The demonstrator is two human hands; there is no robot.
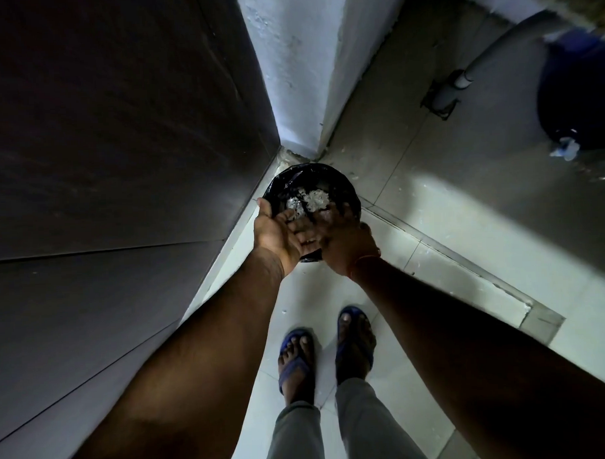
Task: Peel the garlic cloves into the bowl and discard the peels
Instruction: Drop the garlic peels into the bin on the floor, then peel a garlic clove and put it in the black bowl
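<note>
Both hands at frame centre over bin [344, 183]: left hand [280, 235] palm-up, fingers spread; right hand [346, 243] palm-down, fingers loose. Neither grips anything. Peels [315, 198] lie in bin.

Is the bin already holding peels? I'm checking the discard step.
Yes, pale peels lie inside the black-lined bin beneath both hands.
</note>
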